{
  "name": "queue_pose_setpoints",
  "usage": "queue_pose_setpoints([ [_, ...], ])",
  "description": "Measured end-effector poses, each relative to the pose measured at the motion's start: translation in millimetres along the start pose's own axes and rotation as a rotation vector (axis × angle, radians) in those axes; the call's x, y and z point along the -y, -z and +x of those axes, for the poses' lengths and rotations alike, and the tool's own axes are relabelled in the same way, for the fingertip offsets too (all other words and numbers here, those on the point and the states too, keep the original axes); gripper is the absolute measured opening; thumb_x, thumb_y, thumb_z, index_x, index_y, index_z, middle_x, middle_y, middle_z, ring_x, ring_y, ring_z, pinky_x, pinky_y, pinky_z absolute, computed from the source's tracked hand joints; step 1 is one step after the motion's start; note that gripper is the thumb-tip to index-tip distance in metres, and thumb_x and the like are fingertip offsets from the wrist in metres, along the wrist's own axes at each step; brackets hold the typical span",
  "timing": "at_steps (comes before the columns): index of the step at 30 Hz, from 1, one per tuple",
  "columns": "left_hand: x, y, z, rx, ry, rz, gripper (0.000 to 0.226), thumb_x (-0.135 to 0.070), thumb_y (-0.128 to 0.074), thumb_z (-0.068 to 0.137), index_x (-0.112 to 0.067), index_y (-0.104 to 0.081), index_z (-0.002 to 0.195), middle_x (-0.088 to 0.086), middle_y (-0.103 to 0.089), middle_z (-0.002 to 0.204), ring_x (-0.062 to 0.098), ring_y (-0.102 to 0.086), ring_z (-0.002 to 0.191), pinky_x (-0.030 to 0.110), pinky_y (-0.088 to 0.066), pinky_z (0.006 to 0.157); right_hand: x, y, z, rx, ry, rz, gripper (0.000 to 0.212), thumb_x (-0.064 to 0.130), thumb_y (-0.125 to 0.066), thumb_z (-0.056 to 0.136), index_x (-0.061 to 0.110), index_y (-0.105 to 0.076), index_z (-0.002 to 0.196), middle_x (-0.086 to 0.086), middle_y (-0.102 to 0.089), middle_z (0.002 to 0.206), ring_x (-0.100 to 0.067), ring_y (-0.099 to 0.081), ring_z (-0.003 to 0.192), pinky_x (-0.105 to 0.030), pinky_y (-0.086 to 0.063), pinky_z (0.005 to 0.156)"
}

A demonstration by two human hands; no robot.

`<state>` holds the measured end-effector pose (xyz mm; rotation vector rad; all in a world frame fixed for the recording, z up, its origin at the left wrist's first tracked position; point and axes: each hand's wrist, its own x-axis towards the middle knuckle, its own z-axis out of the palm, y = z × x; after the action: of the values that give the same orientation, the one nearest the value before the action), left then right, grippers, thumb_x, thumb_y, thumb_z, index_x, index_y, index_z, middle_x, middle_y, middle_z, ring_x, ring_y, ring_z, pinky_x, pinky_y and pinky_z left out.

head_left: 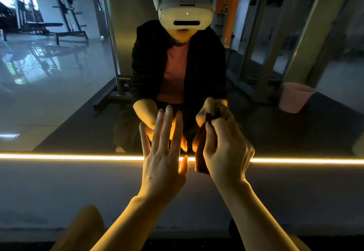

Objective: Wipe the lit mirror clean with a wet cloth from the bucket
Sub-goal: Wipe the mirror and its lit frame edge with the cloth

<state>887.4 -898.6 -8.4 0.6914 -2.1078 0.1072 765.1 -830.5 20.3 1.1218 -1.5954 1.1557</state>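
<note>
1. The mirror [59, 93] fills the wall in front of you, its glass upright and its long axis running left to right; the glowing light strip [78, 157] along its lower edge follows that same line.
2. Reflected at the right of the glass, a pink bucket [295, 97] stands upright on the dark floor, mouth up.
3. Your left hand [163, 152] reaches forward with fingers straight and spread, tips pointing up against the glass; it holds nothing.
4. Your right hand [224, 152] is just beside it, knuckles toward you, fingers curled tight round the cloth.
5. The dark reddish cloth [201, 148] is bunched into a narrow wad, long axis running up and down, its top at the glass and its lower end hanging across the light strip.
</note>
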Motion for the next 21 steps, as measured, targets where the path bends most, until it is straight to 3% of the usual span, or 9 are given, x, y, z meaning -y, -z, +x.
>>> queue_pose_setpoints([
  [4, -2.0, -4.0, 0.5, -0.005, 0.024, 0.005, 0.106, -0.021, -0.082, 0.073, -0.005, -0.016, 0.155, 0.015, -0.002, 0.164, 0.033, -0.003, 0.151, 0.062, -0.001, 0.118, -4.1, 2.6, 32.1, -0.156, -0.171, 0.089, 0.011, 0.019, -0.063, 0.095, 0.008, -0.060, 0.093, 0.009, -0.055, 0.085, 0.003, -0.045, 0.072, -0.005, -0.038, 0.062],
  [8, -2.2, -4.6, 1.2, -0.027, 0.009, 0.003, 0.110, -0.016, -0.082, 0.072, -0.008, -0.010, 0.156, 0.012, 0.003, 0.164, 0.034, -0.002, 0.151, 0.063, 0.001, 0.118, -4.4, -1.9, -2.1, -0.038, 0.035, 0.063, 0.015, 0.022, -0.055, 0.101, 0.016, -0.052, 0.088, -0.004, -0.062, 0.078, -0.014, -0.059, 0.065, -0.020, -0.043, 0.057],
  [13, -4.5, -4.9, 2.2, -0.027, 0.029, 0.007, 0.107, -0.019, -0.082, 0.073, -0.005, -0.015, 0.154, 0.017, -0.004, 0.163, 0.035, -0.004, 0.151, 0.065, -0.004, 0.117, -6.3, -7.6, 22.0, -0.204, -0.039, 0.128, 0.008, 0.012, -0.059, 0.098, 0.012, -0.054, 0.093, -0.010, -0.062, 0.084, -0.018, -0.060, 0.072, -0.027, -0.048, 0.061],
  [16, -3.4, -4.3, 1.5, -0.014, 0.028, -0.006, 0.108, -0.018, -0.082, 0.073, -0.006, -0.013, 0.155, 0.016, -0.001, 0.163, 0.034, -0.002, 0.151, 0.065, -0.002, 0.117, -4.7, -7.7, -2.0, -0.041, 0.093, 0.107, 0.006, 0.012, -0.053, 0.099, 0.014, -0.048, 0.100, -0.012, -0.060, 0.090, -0.018, -0.058, 0.082, -0.025, -0.049, 0.069],
  [18, -2.1, -3.4, 1.0, -0.009, 0.018, -0.014, 0.109, -0.018, -0.082, 0.073, -0.007, -0.012, 0.155, 0.016, -0.001, 0.164, 0.034, -0.002, 0.151, 0.066, -0.003, 0.116, -6.4, -4.4, -1.0, -0.020, 0.041, 0.149, 0.007, 0.010, -0.054, 0.097, 0.011, -0.051, 0.103, -0.010, -0.061, 0.091, -0.012, -0.057, 0.084, -0.021, -0.048, 0.070],
  [21, -3.4, -1.6, 1.7, -0.012, 0.012, -0.023, 0.108, -0.018, -0.083, 0.073, -0.005, -0.014, 0.155, 0.016, -0.003, 0.164, 0.034, -0.003, 0.151, 0.065, -0.003, 0.117, -3.6, -2.4, 22.0, -0.159, -0.118, 0.229, 0.010, 0.007, -0.062, 0.093, 0.002, -0.058, 0.099, -0.008, -0.064, 0.089, -0.002, -0.055, 0.082, -0.016, -0.048, 0.065],
])
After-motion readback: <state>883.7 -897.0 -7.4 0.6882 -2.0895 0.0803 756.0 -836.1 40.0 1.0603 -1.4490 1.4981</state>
